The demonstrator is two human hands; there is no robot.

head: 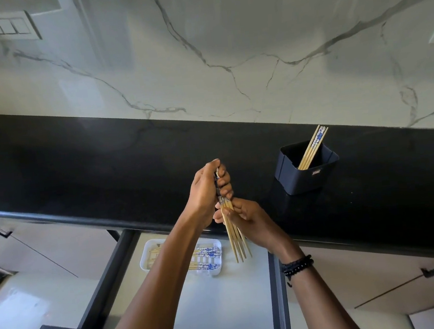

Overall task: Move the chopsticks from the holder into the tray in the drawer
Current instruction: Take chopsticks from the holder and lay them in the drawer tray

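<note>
The left hand (208, 191) is curling round the patterned tops of the chopsticks (235, 244) and the right hand (245, 220) is gripping their middle above the open drawer (224, 309) — the tips are fanning apart, so a loose one is risking sliding past the tray (144, 259)

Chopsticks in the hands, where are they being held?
A bunch of chopsticks. The left hand grips the patterned top ends; the right hand holds them around the middle. The thin tips hang free.
</note>
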